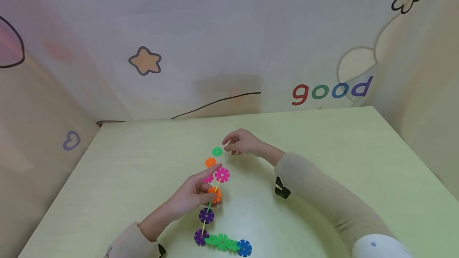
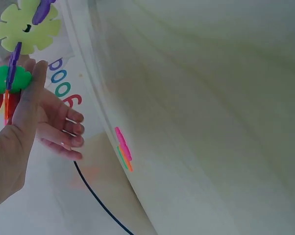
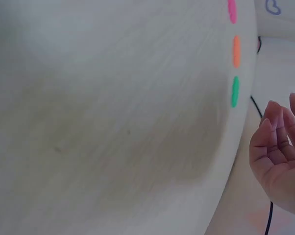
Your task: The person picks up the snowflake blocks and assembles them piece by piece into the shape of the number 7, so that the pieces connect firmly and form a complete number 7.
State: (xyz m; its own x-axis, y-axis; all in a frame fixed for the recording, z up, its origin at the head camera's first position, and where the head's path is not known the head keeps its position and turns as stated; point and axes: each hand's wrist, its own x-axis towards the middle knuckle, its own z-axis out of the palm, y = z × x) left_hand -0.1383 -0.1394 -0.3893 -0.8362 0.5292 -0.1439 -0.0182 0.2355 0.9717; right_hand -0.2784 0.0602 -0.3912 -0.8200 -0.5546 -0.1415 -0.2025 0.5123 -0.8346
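Note:
Plastic snowflake discs with notched rims are linked into a chain. My left hand (image 1: 187,197) pinches an orange disc (image 1: 216,190) of it between thumb and fingers, its index finger stretched over the work. A pink disc (image 1: 222,174) tops the chain; below the hand come purple discs (image 1: 206,216), with green and yellow ones edge-on between. The lower end turns right through green discs (image 1: 222,242) to a blue disc (image 1: 244,248). My right hand (image 1: 244,141), fingers loosely bent and holding nothing, hovers just right of a loose green disc (image 1: 217,151).
A loose orange disc (image 1: 210,163) and a loose pink disc (image 1: 207,178) lie in a row with the green one on the pale table (image 1: 305,142). My left index finger partly covers the pink one. A printed cloth wall (image 1: 229,43) stands behind the table.

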